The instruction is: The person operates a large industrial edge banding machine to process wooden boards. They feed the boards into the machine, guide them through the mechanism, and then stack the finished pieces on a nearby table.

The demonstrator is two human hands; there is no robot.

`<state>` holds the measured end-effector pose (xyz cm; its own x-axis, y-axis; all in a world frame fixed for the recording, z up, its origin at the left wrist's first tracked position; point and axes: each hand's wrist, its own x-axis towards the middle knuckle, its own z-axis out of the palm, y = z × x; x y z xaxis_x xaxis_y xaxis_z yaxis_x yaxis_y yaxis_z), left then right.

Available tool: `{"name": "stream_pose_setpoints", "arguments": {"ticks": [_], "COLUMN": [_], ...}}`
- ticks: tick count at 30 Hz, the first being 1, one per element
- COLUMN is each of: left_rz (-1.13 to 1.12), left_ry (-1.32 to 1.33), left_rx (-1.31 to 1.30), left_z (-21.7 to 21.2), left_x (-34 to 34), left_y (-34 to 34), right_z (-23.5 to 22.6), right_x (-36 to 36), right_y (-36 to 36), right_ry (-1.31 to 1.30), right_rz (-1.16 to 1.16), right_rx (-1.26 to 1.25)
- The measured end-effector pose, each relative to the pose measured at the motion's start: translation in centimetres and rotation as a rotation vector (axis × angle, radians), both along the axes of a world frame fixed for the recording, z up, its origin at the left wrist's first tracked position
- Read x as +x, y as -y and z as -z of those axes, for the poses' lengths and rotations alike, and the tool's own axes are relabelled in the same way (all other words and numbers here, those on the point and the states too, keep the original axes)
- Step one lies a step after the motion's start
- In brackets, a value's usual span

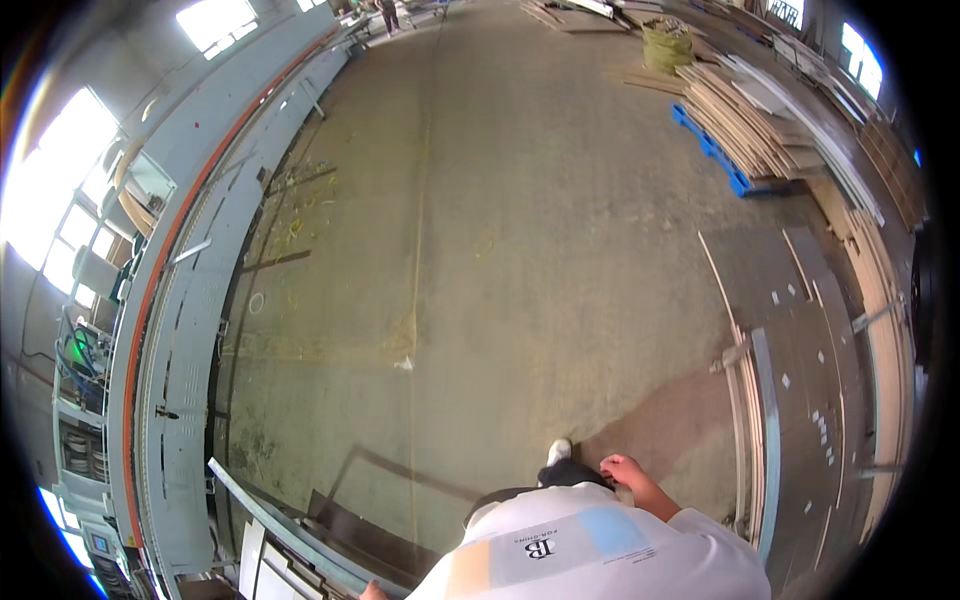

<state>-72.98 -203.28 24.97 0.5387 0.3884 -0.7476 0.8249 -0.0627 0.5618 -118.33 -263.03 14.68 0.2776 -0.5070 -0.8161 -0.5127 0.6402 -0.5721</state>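
Two bare hands show above a wide grey-brown floor [540, 260], dusty and scuffed, with a thin line running lengthwise. The left hand [374, 591], cut off by the lower border, is close to the near end of a pale metal rail [262, 514] at the floor's near left corner; whether its fingers grasp the rail or are released, I cannot tell. White boards [262, 570] stand beside that rail. The right hand [624, 469] is in front of the body, its fingers bent, though clenched or loose is unclear. A long grey machine [190, 370] with an orange strip lines the floor's left edge, below bright windows [60, 190]. Along the right edge lie brown panels [805, 400]; farther up, planks [745, 125] sit on a blue pallet [715, 152], near a yellowish sack [667, 48]. Another person [388, 14] stands by the far left corner.
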Motion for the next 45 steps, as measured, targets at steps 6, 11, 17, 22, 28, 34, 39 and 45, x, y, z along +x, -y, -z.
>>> {"name": "stream_pose_setpoints", "arguments": {"ticks": [6, 11, 17, 22, 28, 34, 39, 45], "left_rz": [0.017, 0.052, 0.077, 0.142, 0.193, 0.159, -0.359, -0.141], "left_ry": [-0.017, -0.066, -0.139, -0.171, -0.158, -0.048, -0.201, 0.086], "left_rx": [-0.031, -0.055, -0.06, -0.073, -0.142, -0.19, -0.386, 0.179], "left_z": [-0.1, 1.0, 3.0, 2.6, 2.1, 2.5, 0.8, 0.3], "left_x": [2.2, 5.5, 10.8, 16.6, 21.3, 26.9, 32.6, 40.9], "left_y": [16.1, 30.3, 46.4, 57.3, 66.7, 80.1, 94.0, 114.7], "right_z": [-7.4, -8.1, -5.3, -10.7, -6.1, -4.6, -4.4, -6.0], "right_x": [2.8, 7.2, 11.2, 13.7, 18.7, 32.2, 40.3, 45.7], "right_y": [23.8, 39.2, 47.8, 56.5, 73.1, 90.1, 105.8, 127.3], "right_ry": [-0.208, -0.091, -0.169, -0.31, -0.255, -0.209, -0.128, -0.249], "right_rz": [-0.34, -0.023, -0.163, -0.518, 0.139, -0.251, -0.318, -0.477], "right_rx": [-0.281, -0.423, -0.175, 0.063, -0.072, -0.135, -0.083, -0.27]}}
